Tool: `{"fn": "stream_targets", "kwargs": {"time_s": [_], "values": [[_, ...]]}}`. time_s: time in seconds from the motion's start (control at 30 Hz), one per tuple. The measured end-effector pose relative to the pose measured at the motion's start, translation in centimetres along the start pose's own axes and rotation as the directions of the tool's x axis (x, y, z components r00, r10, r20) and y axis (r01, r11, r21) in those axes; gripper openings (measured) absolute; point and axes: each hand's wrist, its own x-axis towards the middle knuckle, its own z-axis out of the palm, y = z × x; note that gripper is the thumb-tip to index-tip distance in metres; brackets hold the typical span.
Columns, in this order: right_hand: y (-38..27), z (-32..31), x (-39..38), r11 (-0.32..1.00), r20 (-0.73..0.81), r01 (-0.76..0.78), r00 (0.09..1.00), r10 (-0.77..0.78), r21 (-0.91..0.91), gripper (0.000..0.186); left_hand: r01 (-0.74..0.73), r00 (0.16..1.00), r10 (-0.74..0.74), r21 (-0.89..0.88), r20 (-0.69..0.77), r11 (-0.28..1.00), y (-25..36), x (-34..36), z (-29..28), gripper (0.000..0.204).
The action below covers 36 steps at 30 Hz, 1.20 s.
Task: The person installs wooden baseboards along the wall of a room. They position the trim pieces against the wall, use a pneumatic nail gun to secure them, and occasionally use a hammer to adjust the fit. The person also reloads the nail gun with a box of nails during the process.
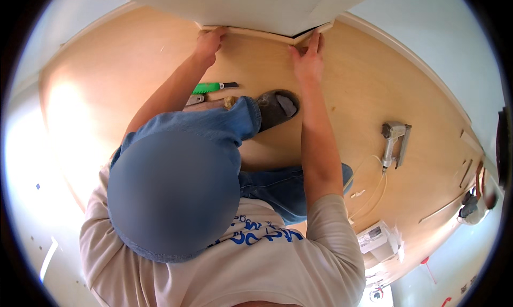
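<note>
Two thin wooden trim strips run along the foot of the wall corner ahead of me: a longer strip [256,34] and a shorter strip [327,27]. They meet at the outer corner, with a dark gap behind them near the joint. My left hand [210,44] is closed at the left end of the longer strip. At the corner, my right hand [309,64] presses its fingers on the shorter strip, its thumb reaching toward the joint. Beside my shoe lie a green utility knife [208,87] with a dark blade and a partly hidden wooden-handled tool [214,103].
A nail gun [394,141] with a thin hose [382,192] lies on the wooden floor to my right. Behind it sits a white box [375,238] with plastic around it. Another person [475,208] works at the far right near loose strips [442,210].
</note>
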Motion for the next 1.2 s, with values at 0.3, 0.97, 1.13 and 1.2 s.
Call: {"fn": "stream_targets", "kwargs": {"time_s": [0.3, 0.97, 1.13, 1.2], "values": [[0.1, 0.5, 0.3, 0.993, -0.026, 0.044, 0.999, -0.042, 0.108, 0.096, 0.084, 0.996, -0.086, 0.132, 0.005, 0.988, 0.0, 0.5, -1.0, 0.026], [1.4, 1.3, 0.4, 0.679, -0.016, -0.082, 0.991, 0.137, 0.73, 0.083, 0.086, 0.996, -0.09, 0.182, 0.013, 0.98, -0.1, 0.5, -0.9, 0.034], [-2.0, -0.5, 0.6, 0.709, 0.127, -0.306, 0.947, 0.295, 0.636, 0.087, 0.077, 0.996, -0.088, 0.238, 0.034, 0.968, -0.6, 0.4, -1.8, 0.032], [-1.3, 0.0, 0.7, 0.619, 0.142, -0.285, 0.952, 0.27, 0.732, 0.088, 0.059, 0.997, -0.065, 0.183, 0.031, 0.981, -0.7, 0.2, -1.9, 0.03]]}}
